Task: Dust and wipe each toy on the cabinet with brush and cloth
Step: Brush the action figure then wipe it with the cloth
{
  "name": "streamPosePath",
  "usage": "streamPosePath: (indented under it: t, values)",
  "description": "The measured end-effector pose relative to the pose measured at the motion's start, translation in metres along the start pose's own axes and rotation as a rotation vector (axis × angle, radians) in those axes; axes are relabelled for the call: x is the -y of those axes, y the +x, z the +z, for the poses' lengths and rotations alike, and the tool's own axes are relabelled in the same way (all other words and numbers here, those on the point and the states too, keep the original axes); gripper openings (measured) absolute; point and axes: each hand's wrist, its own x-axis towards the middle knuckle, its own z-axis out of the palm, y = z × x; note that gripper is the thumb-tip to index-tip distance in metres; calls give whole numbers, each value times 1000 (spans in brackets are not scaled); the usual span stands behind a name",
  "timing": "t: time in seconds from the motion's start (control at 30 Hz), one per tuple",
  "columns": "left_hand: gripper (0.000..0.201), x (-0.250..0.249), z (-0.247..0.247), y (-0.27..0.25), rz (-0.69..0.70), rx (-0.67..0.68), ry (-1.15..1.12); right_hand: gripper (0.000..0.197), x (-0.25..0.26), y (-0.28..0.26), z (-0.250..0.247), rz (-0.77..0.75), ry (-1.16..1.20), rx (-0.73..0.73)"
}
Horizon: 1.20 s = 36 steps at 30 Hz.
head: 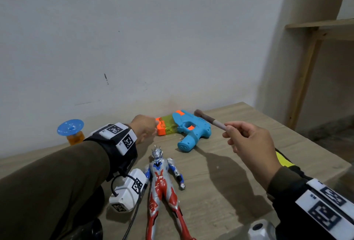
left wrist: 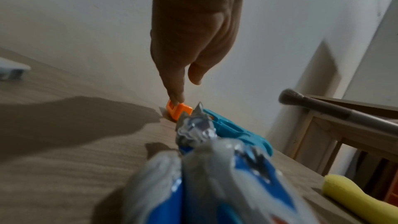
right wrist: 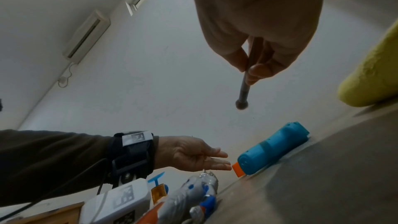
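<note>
Landmark: blue toy gun point(head: 188, 130), lying flat on the cabinet point(head: 239, 182) against the wall
Left hand point(head: 144, 127): fingers straight and apart, tips touching the gun's orange muzzle end, nothing held
Right hand point(head: 251, 144): pinching the brush point(head: 208, 121) handle, bristles hovering just above the gun's rear, not clearly touching
Cloth point(left wrist: 353, 193): yellow, right of the gun near the cabinet edge, unused now
Other toys: hero figure point(head: 162, 184) in front of the gun; blue disc toy point(head: 71, 130) well to its left
Progress: gun seems about to be dusted; its wiping looks outstanding; whether the other toys are done cannot be told
</note>
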Motion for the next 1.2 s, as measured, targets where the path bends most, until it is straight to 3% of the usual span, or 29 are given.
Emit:
streamPosePath:
  t: [0.1, 0.2, 0.3, 0.5, 0.63, 0.83, 0.97, 1.2]
  values:
    - [18, -5, -7, -23, 36, 119, 32, 13, 7, -7, -2, 5, 25, 9]
    - [32, 3, -16, -48, 38, 211, 215, 14, 13, -16, -2, -17, 38, 31]
    - [39, 18, -25, -65, 70, 183, 449, 16, 18, -27, 0, -20, 49, 49]
    - [56, 23, -35, -83, 83, 85, 690, 14, 21, -40, 2, -23, 61, 60]
    - [53, 23, -31, -99, 50, 102, 888, 12, 25, -46, 0, -11, 65, 73]
    - [53, 29, -28, -115, -16, 124, 913, 14, 31, -53, -5, -11, 77, 81]
    - [42, 39, -25, -123, -7, 113, 1035, 13, 28, -56, -4, -2, 73, 81]
    - [25, 41, -24, -121, -64, 163, 814, 14, 26, -62, -3, 9, 87, 90]
